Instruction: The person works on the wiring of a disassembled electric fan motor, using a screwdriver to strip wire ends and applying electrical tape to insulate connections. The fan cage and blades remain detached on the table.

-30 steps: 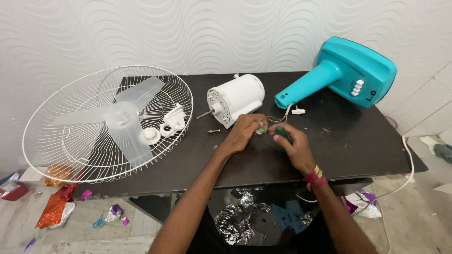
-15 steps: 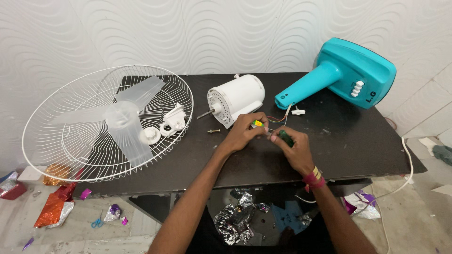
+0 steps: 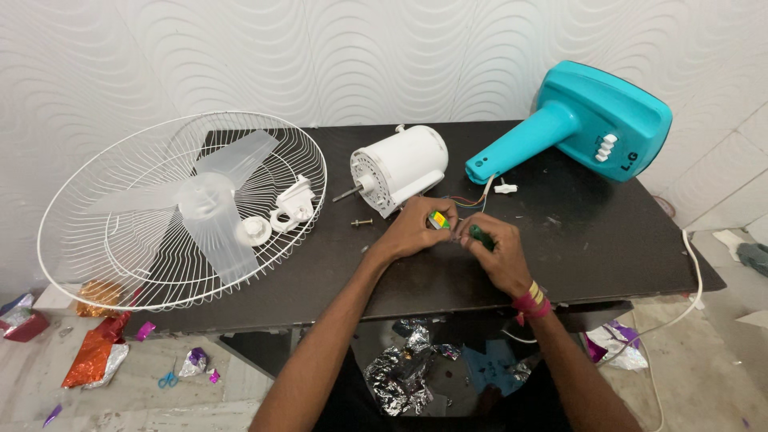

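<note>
Both hands pinch a small part beside the white motor.

Bright even light, sharp, slight wide-angle edge distortion.

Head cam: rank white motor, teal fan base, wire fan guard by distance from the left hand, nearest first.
From the left hand:
1. White motor, just behind the hand at table centre.
2. Wire fan guard, off to the left, overhanging the table edge.
3. Teal fan base, far right, at the back.
</note>
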